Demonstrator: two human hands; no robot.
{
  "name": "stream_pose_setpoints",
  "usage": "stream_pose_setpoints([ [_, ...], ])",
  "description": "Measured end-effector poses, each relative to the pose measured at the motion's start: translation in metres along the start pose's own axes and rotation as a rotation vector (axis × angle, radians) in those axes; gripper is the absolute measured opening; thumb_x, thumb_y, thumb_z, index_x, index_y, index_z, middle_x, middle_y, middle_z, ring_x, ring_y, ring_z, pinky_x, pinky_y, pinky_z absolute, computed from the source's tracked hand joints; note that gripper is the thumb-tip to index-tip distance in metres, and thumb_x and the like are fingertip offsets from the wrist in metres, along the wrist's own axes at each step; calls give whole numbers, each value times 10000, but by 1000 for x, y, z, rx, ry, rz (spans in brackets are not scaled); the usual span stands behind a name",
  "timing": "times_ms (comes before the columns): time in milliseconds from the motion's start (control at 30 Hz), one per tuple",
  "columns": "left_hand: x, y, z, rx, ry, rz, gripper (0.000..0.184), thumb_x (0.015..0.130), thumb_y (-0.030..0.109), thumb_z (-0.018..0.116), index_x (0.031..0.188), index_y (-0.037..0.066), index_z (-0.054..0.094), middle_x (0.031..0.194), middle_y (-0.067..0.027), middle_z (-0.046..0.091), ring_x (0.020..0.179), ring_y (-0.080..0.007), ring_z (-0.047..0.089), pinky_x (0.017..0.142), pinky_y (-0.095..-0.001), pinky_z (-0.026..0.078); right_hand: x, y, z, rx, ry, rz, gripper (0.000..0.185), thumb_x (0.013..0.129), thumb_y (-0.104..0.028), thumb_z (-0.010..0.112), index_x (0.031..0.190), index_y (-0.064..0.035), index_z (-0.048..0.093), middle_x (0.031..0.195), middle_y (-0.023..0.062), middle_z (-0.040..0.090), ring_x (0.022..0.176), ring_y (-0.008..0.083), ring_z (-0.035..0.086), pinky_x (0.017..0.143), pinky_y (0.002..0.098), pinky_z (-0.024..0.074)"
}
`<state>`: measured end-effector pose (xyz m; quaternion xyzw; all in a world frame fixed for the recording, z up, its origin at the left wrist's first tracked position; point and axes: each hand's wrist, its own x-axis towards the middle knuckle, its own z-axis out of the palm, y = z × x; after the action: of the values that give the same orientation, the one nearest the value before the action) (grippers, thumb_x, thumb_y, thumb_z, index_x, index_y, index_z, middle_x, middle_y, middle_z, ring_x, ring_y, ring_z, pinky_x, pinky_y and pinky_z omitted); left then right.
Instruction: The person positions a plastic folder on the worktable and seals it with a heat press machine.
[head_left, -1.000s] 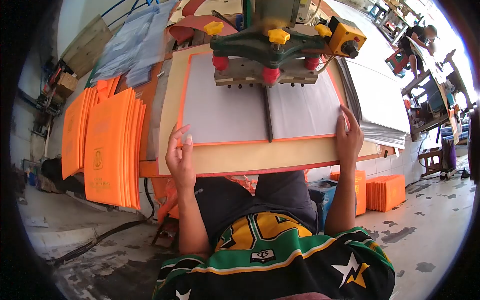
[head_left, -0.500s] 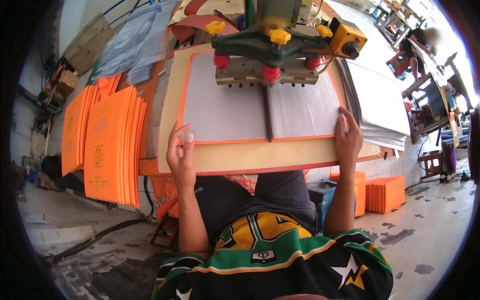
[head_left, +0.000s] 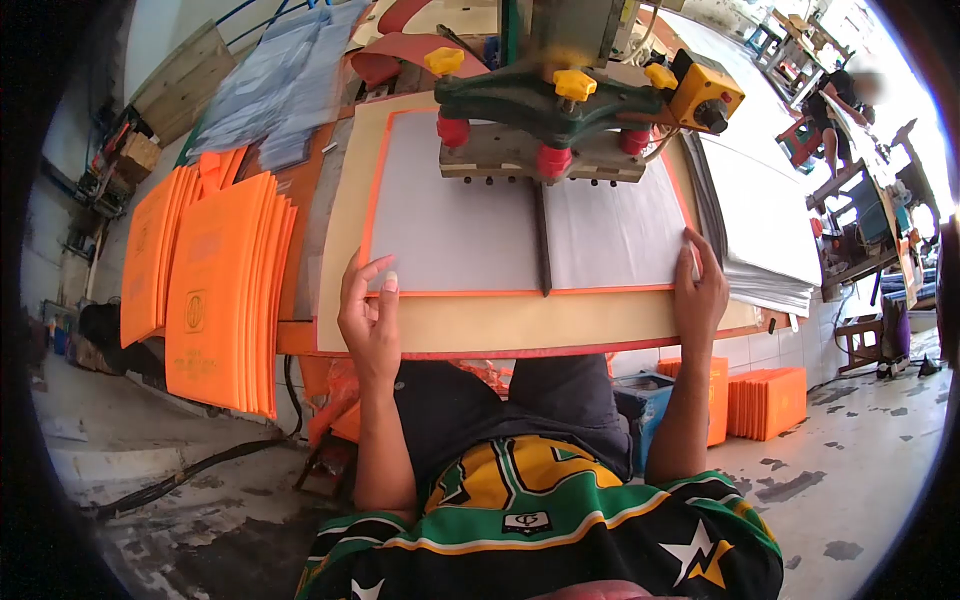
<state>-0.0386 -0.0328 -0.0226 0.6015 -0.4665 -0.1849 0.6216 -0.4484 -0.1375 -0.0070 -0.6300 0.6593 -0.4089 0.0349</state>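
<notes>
At the left, orange folders (head_left: 220, 300) are bunched together. The person's left hand (head_left: 370, 315), thumb and fingers apart, is at the near left corner of an open folder (head_left: 460, 235) lying on a beige board (head_left: 530, 325), its far part beneath a green press (head_left: 555, 105). The right hand (head_left: 702, 290) meets the right edge; whether its grip pinches, one cannot tell. Farther right lie white sheets (head_left: 765, 215).

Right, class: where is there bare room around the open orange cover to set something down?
In front of the cover, a bare strip of tan board lies between the left hand and right hand; a narrower one runs along the cover's left edge. Crowding: orange folders further left, stacked sheets at right, the press overhead.
</notes>
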Motion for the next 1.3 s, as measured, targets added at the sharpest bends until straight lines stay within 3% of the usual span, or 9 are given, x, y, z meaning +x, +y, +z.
stream_pose_setpoints([
  [167, 0, 1, 1, 73, 6, 49, 242, 1102, 110, 676, 1288, -38, 723, 1415, -120, 647, 972, -92, 628, 726, -252, 499, 0, -2, 0, -22, -21, 33, 349, 1110, -272, 621, 1394, -121, 756, 1277, 221, 793, 1201, 412, 755, 1024, 480, 564],
  [367, -1, 1, -2, 67, -23, -19, 245, 1104, 120, 679, 1287, -37, 724, 1415, -129, 653, 1035, -116, 653, 747, -254, 527, -1, -5, -1, -10, -20, 39, 340, 1105, -257, 630, 1391, -126, 759, 1277, 217, 794, 1200, 408, 757, 1012, 471, 570],
  [467, 0, 1, 1, 118, 1, 74, 245, 1104, 122, 680, 1288, -33, 725, 1404, -124, 658, 1028, -117, 654, 740, -258, 526, 0, 2, 2, -7, 3, 2, 337, 1102, -257, 636, 1384, -124, 763, 1276, 215, 794, 1190, 409, 758, 1003, 473, 572],
  [1300, -1, 9, 1, 111, -32, -2, 240, 1113, 123, 669, 1291, -26, 730, 1431, -114, 625, 1046, -107, 634, 752, -255, 519, 0, -4, -2, -40, -31, 32, 358, 1108, -277, 623, 1403, -120, 751, 1287, 199, 799, 1195, 386, 766, 1004, 465, 573],
])
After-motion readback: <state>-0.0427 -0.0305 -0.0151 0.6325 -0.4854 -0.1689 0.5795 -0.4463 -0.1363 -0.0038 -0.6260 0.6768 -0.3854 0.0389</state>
